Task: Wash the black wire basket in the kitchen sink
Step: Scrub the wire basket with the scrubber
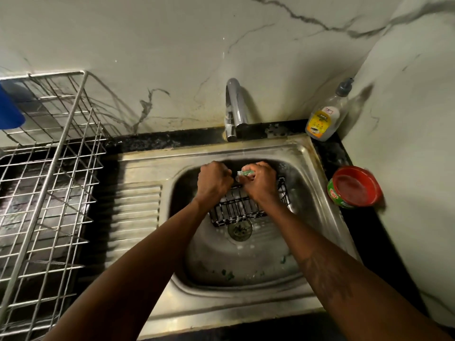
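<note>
Two bare hands work at a black wire rectangular basket (236, 208) lying in the basin of a stainless steel kitchen sink (246, 264), just beyond the round drain (240, 230). The left hand (213, 178) is curled tightly around the basket's far rim. The right hand (261, 184) pinches a small green scrub pad (246, 173) at that same rim, in front of a curved chrome tap (234, 112).

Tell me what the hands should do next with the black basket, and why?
Probably rub the green scrubber along the far rim of the black wire basket. The right hand pinches the scrubber right at that rim, the left hand grips the basket to steady it, and the basket sits in the sink, so scrubbing seems ready to go.
</note>
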